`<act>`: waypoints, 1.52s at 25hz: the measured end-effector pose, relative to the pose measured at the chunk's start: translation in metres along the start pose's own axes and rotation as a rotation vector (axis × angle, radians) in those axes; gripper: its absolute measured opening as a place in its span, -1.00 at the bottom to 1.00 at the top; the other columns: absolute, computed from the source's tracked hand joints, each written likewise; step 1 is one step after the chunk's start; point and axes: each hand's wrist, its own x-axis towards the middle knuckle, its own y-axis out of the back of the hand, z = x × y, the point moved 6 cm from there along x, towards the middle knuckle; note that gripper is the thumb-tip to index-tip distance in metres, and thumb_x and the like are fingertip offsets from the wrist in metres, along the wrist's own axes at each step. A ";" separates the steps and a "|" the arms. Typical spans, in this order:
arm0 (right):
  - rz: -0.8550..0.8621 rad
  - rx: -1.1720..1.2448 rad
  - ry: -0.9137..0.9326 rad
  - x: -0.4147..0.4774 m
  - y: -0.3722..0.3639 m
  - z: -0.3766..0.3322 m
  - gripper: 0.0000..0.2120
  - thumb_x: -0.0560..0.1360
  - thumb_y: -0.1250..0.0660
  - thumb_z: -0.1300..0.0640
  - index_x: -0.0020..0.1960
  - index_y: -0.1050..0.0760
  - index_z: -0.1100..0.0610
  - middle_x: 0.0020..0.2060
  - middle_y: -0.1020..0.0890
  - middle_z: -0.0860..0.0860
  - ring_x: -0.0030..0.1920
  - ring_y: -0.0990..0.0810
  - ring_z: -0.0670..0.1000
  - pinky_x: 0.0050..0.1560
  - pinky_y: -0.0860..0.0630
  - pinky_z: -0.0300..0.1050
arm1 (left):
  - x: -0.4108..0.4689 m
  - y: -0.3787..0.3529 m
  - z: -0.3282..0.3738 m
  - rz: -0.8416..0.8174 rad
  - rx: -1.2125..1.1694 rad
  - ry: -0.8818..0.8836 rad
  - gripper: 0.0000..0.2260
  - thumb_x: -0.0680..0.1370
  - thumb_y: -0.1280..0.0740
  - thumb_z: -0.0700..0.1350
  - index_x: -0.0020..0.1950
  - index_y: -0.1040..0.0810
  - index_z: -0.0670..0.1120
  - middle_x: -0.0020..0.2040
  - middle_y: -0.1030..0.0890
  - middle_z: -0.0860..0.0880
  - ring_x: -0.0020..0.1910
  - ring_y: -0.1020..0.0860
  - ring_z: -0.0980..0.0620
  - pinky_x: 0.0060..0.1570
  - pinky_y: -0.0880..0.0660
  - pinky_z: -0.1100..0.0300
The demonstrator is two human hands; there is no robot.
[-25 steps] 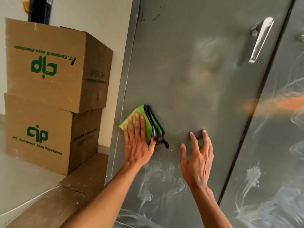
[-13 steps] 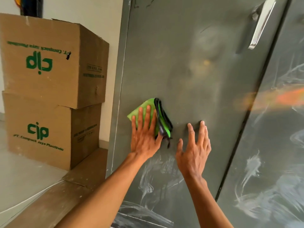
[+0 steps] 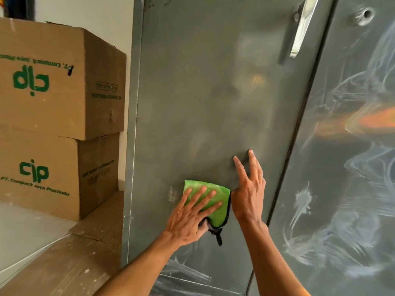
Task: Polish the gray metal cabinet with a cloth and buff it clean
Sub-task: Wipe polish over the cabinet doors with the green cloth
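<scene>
A: What could be spoiled from here?
B: The cloth (image 3: 213, 199) is pressed flat on the lower part of the cabinet (image 3: 213, 103) by the left hand (image 3: 190, 216), fingers spread and straight, nothing gripped. Being only pressed, it could be slipped out from under the palm on a fast stroke, and its black hem (image 3: 219, 238) hangs loose below. The right hand (image 3: 249, 195) is laid flat and open on the metal just beside the cloth. Fingermarks are likely to be left there, and the 2 hands could be knocked together.
A: And room for strokes?
B: Bare metal is offered above, up toward the handle (image 3: 301, 30). Leftward, the edge (image 3: 136, 146) is near, with 2 boxes (image 3: 53, 92) stacked beyond it. Rightward, the seam (image 3: 298, 129) must be crossed before the white smears (image 3: 303, 199) on the other door (image 3: 352, 210) can be reached. More smears are seen below the cloth
</scene>
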 end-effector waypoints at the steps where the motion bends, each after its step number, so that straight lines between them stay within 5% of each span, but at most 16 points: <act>1: -0.019 -0.025 0.028 -0.002 0.001 0.002 -0.07 0.18 -0.32 0.61 0.49 -0.43 0.10 0.60 -0.19 0.17 0.58 -0.15 0.13 0.38 -0.38 0.12 | -0.003 -0.004 -0.001 -0.020 -0.005 -0.012 -0.25 0.51 -0.30 0.11 0.67 -0.09 0.17 0.70 0.01 0.00 0.67 0.10 -0.13 0.56 0.02 -0.27; 7: -0.101 -0.067 0.067 -0.011 -0.007 0.004 -0.21 0.37 -0.40 0.45 0.55 -0.34 0.08 0.62 -0.11 0.21 0.62 -0.10 0.19 0.47 -0.31 0.14 | 0.074 0.046 -0.041 0.148 -0.164 0.604 -0.37 0.63 -0.04 0.10 0.69 0.06 0.07 0.68 0.15 -0.14 0.66 0.15 -0.22 0.58 0.16 -0.28; 10: -0.136 -0.110 0.099 -0.028 -0.015 0.005 -0.18 0.40 -0.44 0.34 0.60 -0.26 0.04 0.64 -0.02 0.19 0.64 0.01 0.18 0.53 -0.22 0.19 | 0.037 0.015 -0.012 0.128 -0.107 0.374 -0.40 0.66 -0.06 0.12 0.69 0.00 0.11 0.69 0.11 -0.11 0.66 0.11 -0.22 0.57 0.06 -0.31; 14: -0.222 -0.189 0.190 -0.056 -0.023 0.015 -0.06 0.36 -0.29 0.48 0.64 -0.13 -0.01 0.65 0.08 0.13 0.65 0.16 0.12 0.59 -0.08 0.18 | -0.043 -0.031 0.013 -0.029 0.012 -0.039 -0.34 0.59 -0.20 0.11 0.67 -0.04 0.18 0.70 0.01 -0.01 0.67 0.08 -0.12 0.59 0.11 -0.23; 16: -0.219 -0.174 0.197 -0.056 -0.022 0.017 -0.11 0.38 -0.30 0.45 0.63 -0.17 0.01 0.65 0.03 0.13 0.65 0.12 0.12 0.58 -0.10 0.17 | -0.034 -0.024 0.003 -0.049 -0.006 0.001 -0.37 0.61 -0.14 0.14 0.67 -0.04 0.19 0.69 0.02 0.01 0.67 0.10 -0.09 0.60 0.16 -0.19; 21: -0.133 -0.073 0.184 -0.053 -0.017 0.029 -0.29 0.43 -0.24 0.44 0.58 -0.25 0.26 0.62 -0.15 0.15 0.63 -0.03 0.07 0.58 -0.12 0.10 | 0.048 0.022 -0.008 0.094 -0.156 0.469 -0.40 0.64 -0.01 0.13 0.69 -0.02 0.10 0.69 0.12 -0.10 0.66 0.10 -0.21 0.59 0.13 -0.28; 24: -0.121 -0.094 0.217 -0.056 -0.016 0.027 -0.37 0.52 -0.18 0.34 0.59 -0.23 0.25 0.62 -0.14 0.17 0.63 -0.02 0.09 0.59 -0.09 0.08 | 0.007 -0.013 0.018 0.119 -0.170 0.287 -0.41 0.62 -0.10 0.11 0.67 -0.11 0.13 0.69 0.04 -0.07 0.67 0.05 -0.20 0.59 0.15 -0.27; 27: -0.120 -0.146 0.269 -0.062 -0.023 0.032 -0.17 0.38 -0.26 0.45 0.62 -0.16 0.21 0.64 -0.06 0.13 0.65 0.04 0.09 0.60 -0.09 0.11 | -0.084 -0.067 0.065 0.045 -0.026 -0.008 -0.32 0.53 -0.28 0.07 0.65 -0.16 0.16 0.68 -0.07 -0.02 0.67 -0.01 -0.12 0.60 0.12 -0.21; 31: -0.134 -0.165 0.328 -0.075 -0.036 0.045 -0.16 0.39 -0.30 0.43 0.63 -0.17 0.15 0.63 -0.04 0.16 0.65 0.07 0.12 0.62 0.03 0.11 | -0.125 -0.096 0.074 -0.037 -0.010 -0.043 -0.27 0.53 -0.25 0.10 0.67 -0.05 0.19 0.69 0.00 0.03 0.67 0.06 -0.06 0.61 0.15 -0.15; 38: -0.191 -0.163 0.218 -0.140 -0.059 0.044 -0.40 0.57 -0.15 0.07 0.61 -0.23 0.12 0.62 -0.07 0.21 0.63 0.01 0.16 0.57 -0.10 0.24 | -0.063 -0.067 0.057 0.067 -0.152 0.400 -0.42 0.66 -0.02 0.12 0.68 0.07 0.18 0.69 0.16 0.00 0.67 0.14 -0.14 0.59 0.23 -0.21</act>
